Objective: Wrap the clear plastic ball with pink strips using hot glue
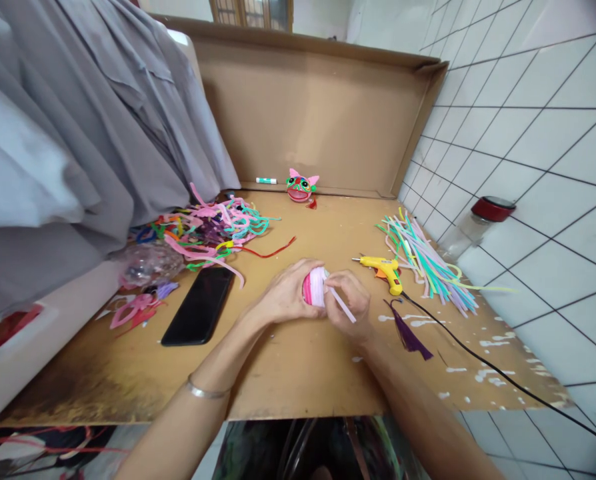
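Near the middle of the table, my left hand (291, 293) is wrapped round a small rounded piece (318, 287) covered in pink and pale lilac pipe cleaner. My right hand (349, 300) touches its right side, with fingers pinched on a pale lilac strip (343, 305) whose free end points down and right. Just right of my right hand lies a yellow glue gun (384, 268), its nozzle pointing left. A finished-looking animal head (301, 187) with pink ears and a red tassel stands at the back.
A black phone (198, 307) lies left of my hands, below a tangle of coloured pipe cleaners (218, 223). On the right are straight pipe cleaners (428, 263), a purple tassel (409, 333), a black cable (473, 363) and a red-lidded jar (473, 230). Cardboard (313, 113) stands behind.
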Available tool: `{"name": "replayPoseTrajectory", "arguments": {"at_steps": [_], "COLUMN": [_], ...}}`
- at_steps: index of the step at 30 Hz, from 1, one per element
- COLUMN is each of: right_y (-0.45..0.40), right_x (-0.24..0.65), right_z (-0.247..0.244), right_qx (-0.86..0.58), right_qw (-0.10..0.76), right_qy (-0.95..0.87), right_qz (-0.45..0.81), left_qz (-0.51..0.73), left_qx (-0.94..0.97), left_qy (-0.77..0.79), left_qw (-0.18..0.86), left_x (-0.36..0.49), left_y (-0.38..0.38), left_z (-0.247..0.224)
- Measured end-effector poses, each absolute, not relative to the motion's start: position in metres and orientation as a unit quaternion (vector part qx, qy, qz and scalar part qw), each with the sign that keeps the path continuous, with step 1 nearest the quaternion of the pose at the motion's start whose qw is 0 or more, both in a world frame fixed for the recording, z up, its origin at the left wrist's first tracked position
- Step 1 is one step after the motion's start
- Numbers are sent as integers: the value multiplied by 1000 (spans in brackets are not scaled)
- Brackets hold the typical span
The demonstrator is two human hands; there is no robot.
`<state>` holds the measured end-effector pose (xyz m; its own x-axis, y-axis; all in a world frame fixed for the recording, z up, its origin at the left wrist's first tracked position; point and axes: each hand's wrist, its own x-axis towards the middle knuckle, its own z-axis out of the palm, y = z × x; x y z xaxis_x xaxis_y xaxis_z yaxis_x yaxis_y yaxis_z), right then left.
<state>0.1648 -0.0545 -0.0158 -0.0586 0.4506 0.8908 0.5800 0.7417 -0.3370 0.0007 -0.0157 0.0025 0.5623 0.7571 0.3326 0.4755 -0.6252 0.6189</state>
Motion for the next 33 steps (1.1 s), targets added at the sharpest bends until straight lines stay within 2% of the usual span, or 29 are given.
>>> {"name": "replayPoseTrajectory", "arguments": {"at_steps": [15, 26, 33], "right_y": [-57, -56, -57], "right_x": [163, 163, 163], "right_z": [-15, -17, -20], "right_qx": [-352, -366, -364], "right_qw": [584, 582, 567], "right_qy": [-728, -724, -737], "right_qz": [-75, -63, -54], "left_qz": [289, 290, 280], "left_qx": [830, 846, 832], "left_qy": [371, 347, 368], "left_qw": [299, 282, 306], "left_x": [0, -1, -5], "left_y": [-17, -15, -11], "left_z": [11, 10, 7]}}
